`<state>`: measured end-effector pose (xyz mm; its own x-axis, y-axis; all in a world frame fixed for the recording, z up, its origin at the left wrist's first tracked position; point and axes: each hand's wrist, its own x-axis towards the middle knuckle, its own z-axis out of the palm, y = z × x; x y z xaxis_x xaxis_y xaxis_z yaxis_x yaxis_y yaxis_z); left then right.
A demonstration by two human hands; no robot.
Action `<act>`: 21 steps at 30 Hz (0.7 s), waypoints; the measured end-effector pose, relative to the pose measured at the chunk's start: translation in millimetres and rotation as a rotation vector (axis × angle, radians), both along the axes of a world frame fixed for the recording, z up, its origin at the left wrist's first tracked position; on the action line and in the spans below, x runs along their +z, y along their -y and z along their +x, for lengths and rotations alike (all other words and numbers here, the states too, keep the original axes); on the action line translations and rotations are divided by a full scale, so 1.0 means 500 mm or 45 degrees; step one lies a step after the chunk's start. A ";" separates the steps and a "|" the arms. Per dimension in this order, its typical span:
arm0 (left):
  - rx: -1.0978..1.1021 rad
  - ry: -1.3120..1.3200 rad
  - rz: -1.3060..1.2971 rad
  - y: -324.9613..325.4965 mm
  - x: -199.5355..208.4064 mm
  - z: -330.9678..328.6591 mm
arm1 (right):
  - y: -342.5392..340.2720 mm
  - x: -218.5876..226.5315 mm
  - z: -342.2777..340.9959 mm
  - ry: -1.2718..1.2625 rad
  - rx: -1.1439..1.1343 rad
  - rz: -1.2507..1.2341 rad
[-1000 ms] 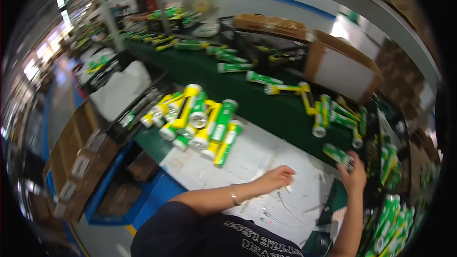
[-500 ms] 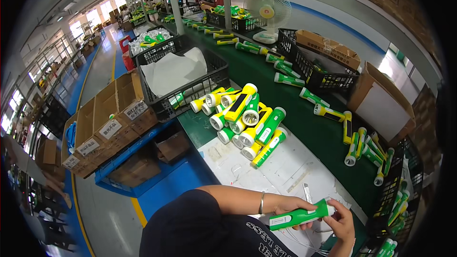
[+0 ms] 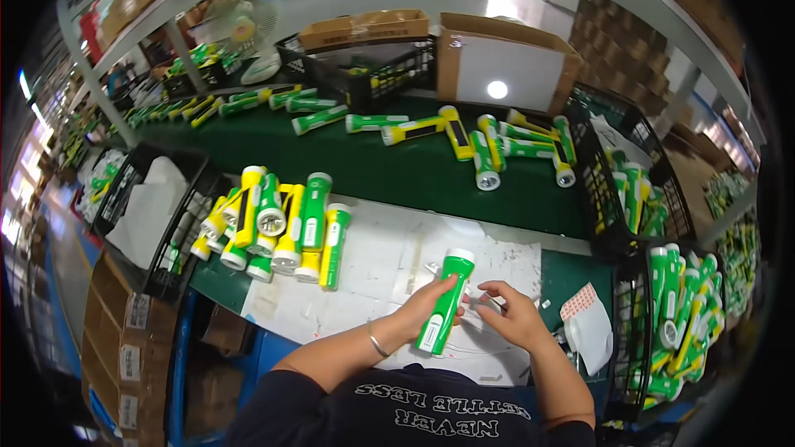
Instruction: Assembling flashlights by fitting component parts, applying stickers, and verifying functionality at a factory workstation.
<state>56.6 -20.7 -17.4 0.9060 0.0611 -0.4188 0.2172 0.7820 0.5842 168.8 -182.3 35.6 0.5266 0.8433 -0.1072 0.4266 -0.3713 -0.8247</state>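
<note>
My left hand (image 3: 423,311) is closed around a green flashlight (image 3: 439,324) with a white head, its head end pointing away from me. My right hand (image 3: 515,319) is just to the right of it, apart from the flashlight, its fingers half curled and spread. Thin wires (image 3: 474,339) lie on the white work surface (image 3: 373,240) beneath my hands. To the left is a heap of green and yellow flashlights (image 3: 286,228), stacked in layers. A bright round light spot (image 3: 497,89) shows on a white sheet on the carton (image 3: 447,58) opposite me.
Flashlights lie in a row along the green belt (image 3: 248,149) beyond the table. Black crates (image 3: 609,223) of flashlights stand at the right. A crate with white sheets (image 3: 149,207) is at left, above cartons (image 3: 112,339). A white paper (image 3: 590,335) lies right of my hand.
The view has swung right. My right hand has come off the flashlight's head. My left hand has turned the flashlight from lying sideways to pointing away, and the light spot now shows on the sheet.
</note>
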 end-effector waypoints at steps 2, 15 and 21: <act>-0.046 -0.009 -0.018 0.005 0.010 0.003 | 0.008 -0.008 -0.010 0.043 -0.027 0.009; 0.101 0.097 0.173 0.007 0.004 0.008 | -0.018 -0.012 -0.065 0.786 0.121 0.305; 0.134 0.159 0.544 0.010 0.016 0.016 | -0.033 -0.014 -0.080 1.127 0.248 0.145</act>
